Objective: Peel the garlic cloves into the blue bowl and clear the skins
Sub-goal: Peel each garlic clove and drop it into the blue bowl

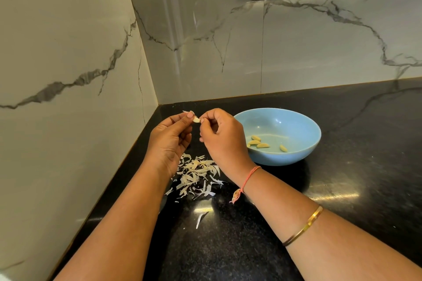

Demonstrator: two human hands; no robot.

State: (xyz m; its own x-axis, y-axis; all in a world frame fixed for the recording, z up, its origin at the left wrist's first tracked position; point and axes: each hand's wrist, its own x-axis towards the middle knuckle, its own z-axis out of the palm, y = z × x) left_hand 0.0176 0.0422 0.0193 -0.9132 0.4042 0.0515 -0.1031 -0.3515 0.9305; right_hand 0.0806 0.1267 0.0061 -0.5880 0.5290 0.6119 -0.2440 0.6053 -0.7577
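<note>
Both hands pinch one garlic clove near the bench's back-left corner.

Left hand [170,138] and right hand [222,136] grip the garlic clove [196,119]; the blue bowl [306,124] holds peeled cloves [258,141]; skins [196,174] lie beneath the wrists.

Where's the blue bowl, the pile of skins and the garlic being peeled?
blue bowl [285,121]: head view, bare inner wall.
pile of skins [196,173]: head view, middle of heap.
garlic clove [196,119]: head view, white middle.
</note>
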